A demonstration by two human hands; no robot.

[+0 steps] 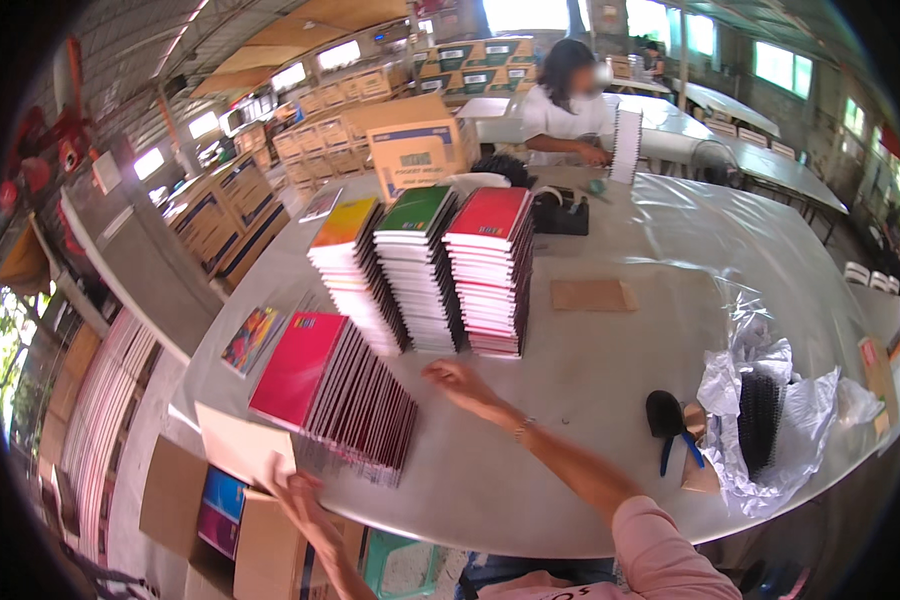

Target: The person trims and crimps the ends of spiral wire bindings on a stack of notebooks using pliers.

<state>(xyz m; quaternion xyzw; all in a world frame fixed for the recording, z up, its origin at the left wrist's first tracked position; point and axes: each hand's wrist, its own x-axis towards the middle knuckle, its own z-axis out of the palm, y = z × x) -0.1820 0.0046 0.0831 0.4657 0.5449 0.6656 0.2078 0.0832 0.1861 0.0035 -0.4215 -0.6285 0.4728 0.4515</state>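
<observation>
My left hand point(305, 505), fingers apart, is at the flap of an open cardboard box point(270, 545) below the table's left edge. Whether it touches the flap is hard to tell. Purple and blue covers of notebooks point(222, 510) show inside. My right hand point(460, 385) hovers over the table with its fingers loosely stretched and nothing in them. Left of it stands a long row of red spiral notebooks point(305, 368). Just beyond it rise three tall stacks: orange-yellow notebooks point(358, 270), green notebooks point(417, 270) and red notebooks point(490, 265).
Black-and-blue pliers point(667, 425) lie on the right beside crumpled plastic holding black binding coils point(758, 420). A brown card point(592, 295) and a black tape dispenser point(562, 215) are farther back. A person point(570, 110) across the table handles a notebook. A large carton point(415, 150) stands behind the stacks.
</observation>
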